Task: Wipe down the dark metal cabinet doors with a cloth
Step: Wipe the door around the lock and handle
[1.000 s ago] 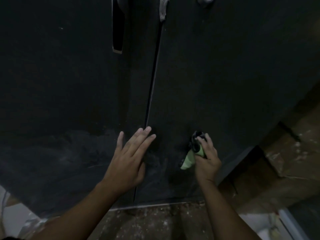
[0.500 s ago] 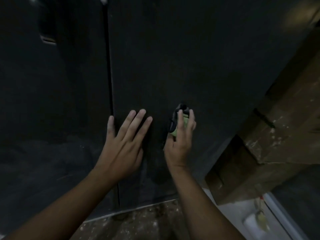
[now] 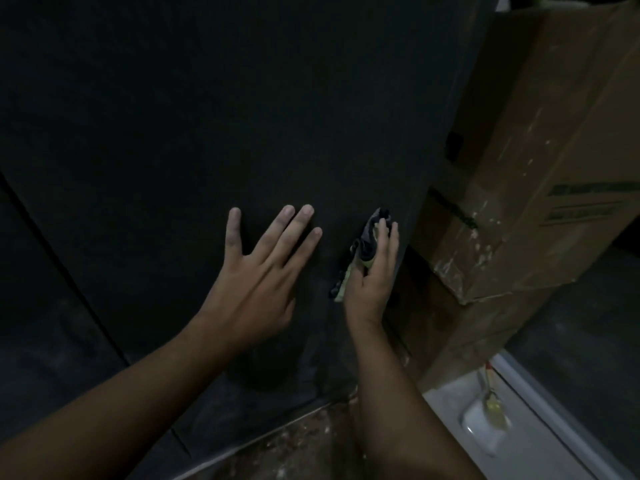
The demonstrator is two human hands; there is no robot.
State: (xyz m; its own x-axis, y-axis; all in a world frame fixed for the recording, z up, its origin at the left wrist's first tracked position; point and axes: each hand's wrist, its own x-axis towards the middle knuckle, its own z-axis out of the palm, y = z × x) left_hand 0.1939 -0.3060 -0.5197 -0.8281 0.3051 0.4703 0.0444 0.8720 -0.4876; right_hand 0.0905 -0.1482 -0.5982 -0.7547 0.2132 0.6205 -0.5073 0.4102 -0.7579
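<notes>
The head view showed the left hand (image 3: 256, 282) lying flat on the dark metal cabinet door (image 3: 242, 116), fingers straight and spread, holding nothing. Just to its right, the right hand (image 3: 372, 282) gripped a crumpled green-and-dark cloth (image 3: 363, 249) and pressed it against the same door, low down near the door's right edge. A worn brown cardboard box (image 3: 536, 150) stood beside that edge.

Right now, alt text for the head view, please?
A right hand holds a bunched green and dark cloth against a dark cabinet door near its right edge. The left hand lies flat on the door beside it, fingers spread; a cardboard box stands to the right.
</notes>
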